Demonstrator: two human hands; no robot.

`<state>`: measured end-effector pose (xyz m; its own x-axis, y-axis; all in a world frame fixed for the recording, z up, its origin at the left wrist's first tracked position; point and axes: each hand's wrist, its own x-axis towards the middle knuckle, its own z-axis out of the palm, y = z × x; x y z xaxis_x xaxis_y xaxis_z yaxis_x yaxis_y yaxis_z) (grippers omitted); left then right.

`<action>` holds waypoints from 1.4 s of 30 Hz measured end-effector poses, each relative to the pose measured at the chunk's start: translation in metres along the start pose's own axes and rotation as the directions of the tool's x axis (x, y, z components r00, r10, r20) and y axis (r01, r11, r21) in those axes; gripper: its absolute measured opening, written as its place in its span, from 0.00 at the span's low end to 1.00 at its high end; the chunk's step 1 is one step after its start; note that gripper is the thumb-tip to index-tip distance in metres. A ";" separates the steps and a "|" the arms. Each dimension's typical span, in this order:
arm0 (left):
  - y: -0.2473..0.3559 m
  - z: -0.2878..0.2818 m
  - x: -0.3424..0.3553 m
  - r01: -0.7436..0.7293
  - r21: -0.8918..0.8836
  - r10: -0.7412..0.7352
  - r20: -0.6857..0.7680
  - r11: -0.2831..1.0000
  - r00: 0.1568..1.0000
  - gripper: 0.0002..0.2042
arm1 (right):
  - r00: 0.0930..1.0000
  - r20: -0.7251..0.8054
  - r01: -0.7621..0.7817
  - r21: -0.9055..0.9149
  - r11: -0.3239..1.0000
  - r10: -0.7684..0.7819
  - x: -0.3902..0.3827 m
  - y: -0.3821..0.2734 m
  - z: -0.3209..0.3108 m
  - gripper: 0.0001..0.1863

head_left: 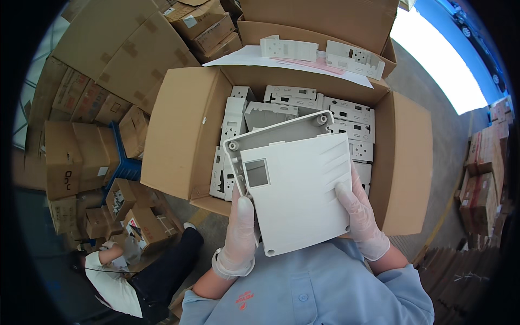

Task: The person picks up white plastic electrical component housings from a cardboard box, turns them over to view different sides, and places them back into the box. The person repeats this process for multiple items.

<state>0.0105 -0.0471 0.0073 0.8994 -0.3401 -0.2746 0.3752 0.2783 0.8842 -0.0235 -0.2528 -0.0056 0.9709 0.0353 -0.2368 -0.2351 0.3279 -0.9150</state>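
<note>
Blue shirt [309, 276]: nearest surface, directly below the held work.
Left hand [241, 233]: thinly gloved, grasping the left side of the white shell, thumb upright beside the cover's edge; its fingers are largely hidden.
Right hand [360, 216]: likewise gloved, grasping the white cover at its right edge, thumb flat on the face; the fingers behind cannot be seen.
White cover [298, 206]: held above the near side of the open carton, broad face toward the wearer, a square window [257, 173] at its upper left.
White shell [281, 132]: behind the cover and askew to it, its far wall and two corner posts [233, 145] exposed.
Likely faults: if the two pieces were forced together at this angle, an edge or clip might bind or crack; smooth gloves on smooth plastic could let either piece slip, and a drop might scuff it or the parts below.
Open carton [406, 162]: flaps spread, beyond the hands, holding similar white mouldings [351, 111] in close rows.
Paper sheet [244, 57]: at the carton's far edge, bearing two white pieces [288, 50]; a knock could tip these off.
Rear carton [319, 16]: behind the sheet.
Surroundings: stacked cartons [59, 157] and a co-worker [116, 281] at left; a bright opening [439, 54] at upper right.
</note>
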 end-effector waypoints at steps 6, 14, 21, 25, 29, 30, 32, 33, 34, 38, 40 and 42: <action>0.010 0.001 -0.018 0.000 0.123 0.009 -0.070 0.992 0.998 0.37 | 0.998 0.007 0.064 0.022 0.998 -0.064 -0.007 -0.014 0.011 0.44; 0.011 0.011 -0.008 -0.133 0.010 0.133 -0.056 0.991 0.990 0.39 | 0.842 0.415 0.448 -0.894 0.017 -0.345 0.000 -0.028 0.020 0.46; 0.014 0.003 -0.010 -0.040 -0.143 0.018 -0.155 0.989 0.988 0.32 | 0.537 0.834 0.828 -0.494 0.266 -0.123 -0.009 -0.020 0.043 0.41; -0.004 0.002 -0.013 0.158 -0.237 -0.204 -0.184 0.959 0.962 0.25 | 0.535 0.842 0.838 -0.519 0.167 -0.067 -0.008 -0.022 0.046 0.40; -0.007 -0.007 -0.020 0.120 -0.287 -0.136 -0.040 0.951 0.990 0.33 | 0.632 0.770 0.769 -0.612 0.182 -0.081 -0.002 -0.030 0.037 0.39; -0.008 -0.008 -0.021 0.146 -0.248 -0.156 -0.022 0.958 0.988 0.35 | 0.686 0.727 0.721 -0.677 0.147 -0.014 0.001 -0.033 0.030 0.38; -0.007 -0.009 -0.021 0.135 -0.243 -0.131 0.032 0.961 0.991 0.37 | 0.750 0.647 0.660 -0.745 0.098 -0.138 0.008 -0.037 0.018 0.37; -0.005 -0.009 -0.022 0.161 -0.238 -0.160 0.024 0.958 0.987 0.41 | 0.784 0.599 0.615 -0.786 0.063 -0.163 0.010 -0.038 0.014 0.36; -0.004 -0.008 -0.023 0.168 -0.180 -0.168 0.012 0.969 0.986 0.42 | 0.816 0.546 0.561 -0.827 0.032 -0.190 0.013 -0.039 0.010 0.36; 0.001 -0.007 -0.028 0.181 -0.143 -0.184 -0.011 0.973 0.983 0.46 | 0.809 0.263 0.222 -0.965 -0.141 -0.526 0.027 -0.046 -0.013 0.35; -0.001 -0.009 -0.029 0.156 -0.159 -0.159 -0.008 0.975 0.987 0.47 | 0.765 0.160 0.225 -0.974 0.026 -0.623 0.030 -0.046 -0.024 0.34; -0.003 -0.011 -0.032 0.160 -0.157 -0.167 -0.034 0.974 0.985 0.46 | 0.819 -0.016 0.370 -0.750 0.548 -0.574 0.025 -0.037 -0.031 0.37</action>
<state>-0.0166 -0.0275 0.0092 0.8311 -0.3508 -0.4316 0.5449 0.3581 0.7582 0.0085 -0.2930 0.0124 0.9292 -0.1741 0.3259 0.1960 -0.5153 -0.8343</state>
